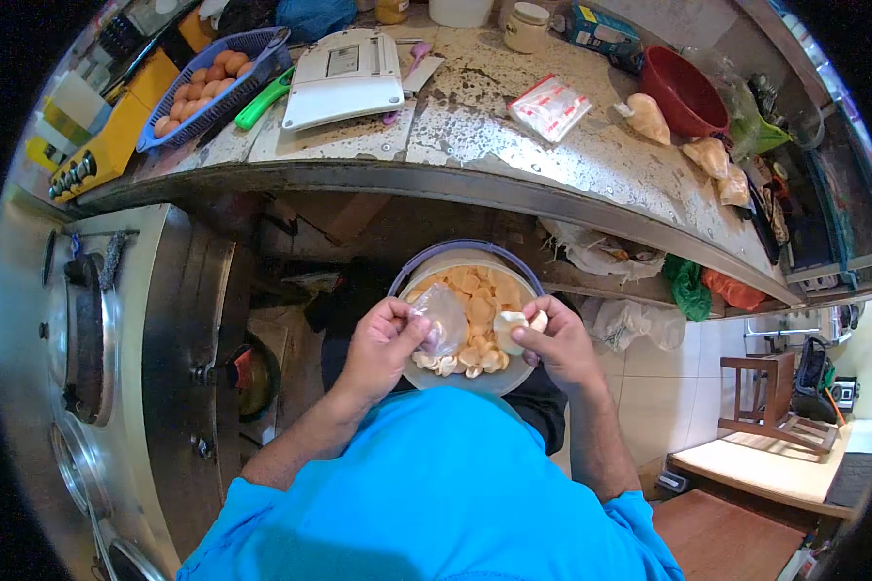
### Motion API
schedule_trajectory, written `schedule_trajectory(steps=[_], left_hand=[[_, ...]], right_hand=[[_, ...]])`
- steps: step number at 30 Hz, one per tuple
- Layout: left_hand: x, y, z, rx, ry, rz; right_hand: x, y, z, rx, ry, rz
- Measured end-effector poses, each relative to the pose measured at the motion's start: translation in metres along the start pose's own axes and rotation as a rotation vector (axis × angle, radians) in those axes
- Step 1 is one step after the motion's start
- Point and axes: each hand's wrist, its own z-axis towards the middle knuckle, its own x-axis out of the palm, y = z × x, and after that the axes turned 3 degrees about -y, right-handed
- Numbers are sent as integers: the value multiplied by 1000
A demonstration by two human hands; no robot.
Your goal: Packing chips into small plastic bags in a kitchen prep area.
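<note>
A round plastic tub (472,383) with a bluish raised handle sits before me, holding many pale orange crackers (481,305) and some whiter ones at its near side. Above its left part, my left hand (385,341) pinches a small clear plastic bag (441,314). A little something pale shows through the bag near my fingertips. On the other side, my right hand (558,338) grips a few whitish crackers (510,324) between thumb and fingers. The two hands are apart, both over the tub's rim.
Across the front runs a worn worktop (458,131). It carries a blue basket of eggs (207,91), a white scale (349,76), a packet of plastic bags (550,107), a red bowl (681,91) and filled small bags (706,156). A metal stove (142,305) stands left.
</note>
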Motion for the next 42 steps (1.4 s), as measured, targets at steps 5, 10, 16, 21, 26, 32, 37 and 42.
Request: schedule_trajectory(steps=[5,10,16,21,26,32,37,42], left_hand=[[22,20,10,-55,112,18],[38,29,12,-70,136,-57],[37,28,12,-280,136,-251],[44,29,13,-322,176,-348],[47,29,16,-329,169,-341],[49,34,12,-335,151,-311],[41,35,11,-295,130,-222],[37,27,10,-344,-12,-313]], right_hand=[[10,14,-9,-3,31,216],[21,14,-4,49,-13,371],[18,17,-3,-71,-124,173],[23,15,4,-139,-201,-123],[33,18,0,-399,-419,-799],[37,4,5,-465,-438,-694],[28,14,10,-91,-271,-88],[20,13,7,-209,-244,-230]])
